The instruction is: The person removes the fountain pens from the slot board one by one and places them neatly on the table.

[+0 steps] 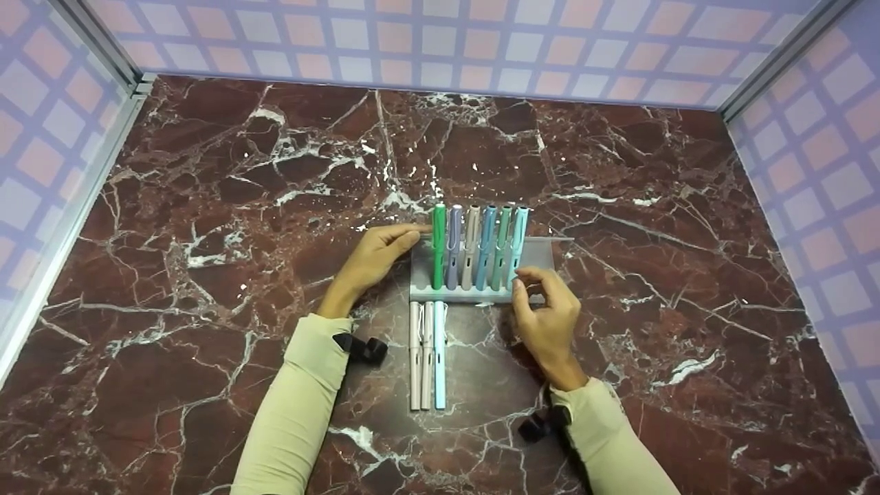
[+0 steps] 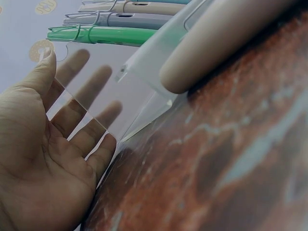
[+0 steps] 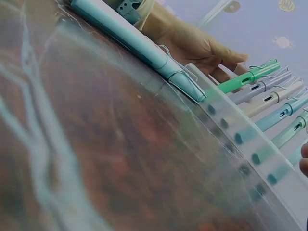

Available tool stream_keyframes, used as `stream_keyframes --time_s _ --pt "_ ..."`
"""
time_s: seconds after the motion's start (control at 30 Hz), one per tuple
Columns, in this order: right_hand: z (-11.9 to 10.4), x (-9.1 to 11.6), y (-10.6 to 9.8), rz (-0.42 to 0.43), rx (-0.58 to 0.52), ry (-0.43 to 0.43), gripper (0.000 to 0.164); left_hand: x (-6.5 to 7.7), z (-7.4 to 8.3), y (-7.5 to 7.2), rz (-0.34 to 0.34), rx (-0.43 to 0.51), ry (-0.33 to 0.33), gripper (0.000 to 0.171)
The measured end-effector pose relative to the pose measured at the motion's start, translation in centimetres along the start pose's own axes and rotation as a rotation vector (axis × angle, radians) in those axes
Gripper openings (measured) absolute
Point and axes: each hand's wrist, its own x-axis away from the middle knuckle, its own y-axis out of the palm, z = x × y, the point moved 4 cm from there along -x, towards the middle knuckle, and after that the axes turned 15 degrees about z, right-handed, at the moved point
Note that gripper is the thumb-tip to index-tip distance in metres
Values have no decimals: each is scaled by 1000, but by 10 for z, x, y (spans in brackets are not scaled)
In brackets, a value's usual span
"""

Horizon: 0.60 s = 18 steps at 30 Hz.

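A clear pen stand (image 1: 541, 256) holds a row of several capped pens leaning side by side. From the left come a bright green pen (image 1: 438, 249), a purple-grey one and a beige one, with a light-blue pen (image 1: 520, 230) at the right end. My left hand (image 1: 378, 254) holds the stand's left edge; the left wrist view shows its thumb (image 2: 45, 60) at the edge and its fingers behind the transparent panel (image 2: 137, 89). With thumb and index finger, my right hand (image 1: 550, 306) pinches the light-blue pen near its lower end. Only its fingertips (image 3: 304, 161) enter the right wrist view.
In front of the stand, two greyish-beige pens (image 1: 414, 364) and a light-blue pen (image 1: 440, 364) lie parallel on the dark red marbled table (image 1: 275, 385). Checked panels (image 1: 440, 41) enclose the table at the back and both sides.
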Motion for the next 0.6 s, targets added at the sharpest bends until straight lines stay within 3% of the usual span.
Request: stream_keyframes --time_s 0.33,0.6 --pt "6 -8 0 15 39 -6 14 -1 0 -1 4 7 6 29" --pt "4 -16 5 48 81 2 22 -1 1 0 -6 -4 47 29"
